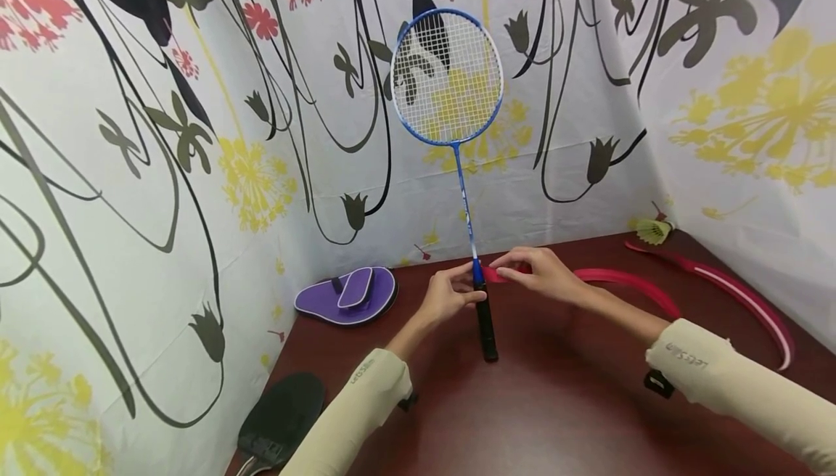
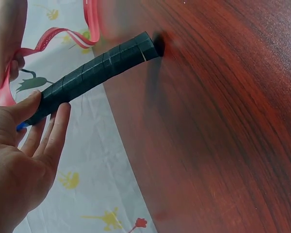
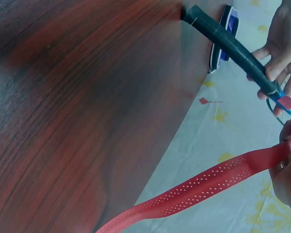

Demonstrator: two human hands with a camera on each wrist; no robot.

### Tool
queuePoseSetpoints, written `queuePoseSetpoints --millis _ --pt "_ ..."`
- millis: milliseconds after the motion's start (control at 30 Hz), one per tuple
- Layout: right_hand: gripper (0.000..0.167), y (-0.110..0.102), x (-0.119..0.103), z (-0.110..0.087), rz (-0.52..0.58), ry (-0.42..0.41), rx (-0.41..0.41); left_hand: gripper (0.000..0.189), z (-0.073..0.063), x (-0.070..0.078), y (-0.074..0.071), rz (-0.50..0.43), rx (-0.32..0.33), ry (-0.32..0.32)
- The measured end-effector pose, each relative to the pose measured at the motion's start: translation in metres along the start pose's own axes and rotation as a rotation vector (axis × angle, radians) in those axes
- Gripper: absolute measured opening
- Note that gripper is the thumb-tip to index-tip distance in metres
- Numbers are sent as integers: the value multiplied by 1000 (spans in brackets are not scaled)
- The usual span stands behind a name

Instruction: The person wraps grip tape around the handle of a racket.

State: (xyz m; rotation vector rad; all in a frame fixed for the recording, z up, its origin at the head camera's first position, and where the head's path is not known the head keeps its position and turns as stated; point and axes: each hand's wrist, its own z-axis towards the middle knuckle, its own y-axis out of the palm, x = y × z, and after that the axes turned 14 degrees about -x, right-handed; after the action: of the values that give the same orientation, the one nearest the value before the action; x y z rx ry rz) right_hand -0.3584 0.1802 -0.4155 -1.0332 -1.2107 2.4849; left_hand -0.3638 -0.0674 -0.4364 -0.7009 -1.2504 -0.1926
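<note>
A blue and white badminton racket (image 1: pixel 485 323) stands nearly upright above the table, its strung head at the top and its black-wrapped handle at the bottom. My left hand (image 1: pixel 447 294) grips it with thumb and fingers around the upper end of the handle. My right hand (image 1: pixel 545 273) pinches a red perforated grip tape (image 3: pixel 203 184) just right of the racket. One end of this tape meets the blue cone above the black wrap. From the right hand, the rest trails away behind the right forearm in a loose curve.
On the dark red wooden table (image 1: pixel 522 403), a purple paddle case (image 1: pixel 349 296) lies at the back left. A black table tennis paddle (image 1: pixel 287 414) is at the front left. At the right are a yellow shuttlecock (image 1: pixel 653 231) and a red strip with a white line (image 1: pixel 744 294). Patterned cloth (image 1: pixel 313 171) hangs behind.
</note>
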Motion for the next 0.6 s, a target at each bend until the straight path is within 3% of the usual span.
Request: queuePoseSetpoints --millis 333,600 --pt "18 10 -8 8 51 -60 -25 68 0 1 1 48 29 -9" --pt "11 24 1 13 46 32 -40 64 1 -1 2 28 30 21"
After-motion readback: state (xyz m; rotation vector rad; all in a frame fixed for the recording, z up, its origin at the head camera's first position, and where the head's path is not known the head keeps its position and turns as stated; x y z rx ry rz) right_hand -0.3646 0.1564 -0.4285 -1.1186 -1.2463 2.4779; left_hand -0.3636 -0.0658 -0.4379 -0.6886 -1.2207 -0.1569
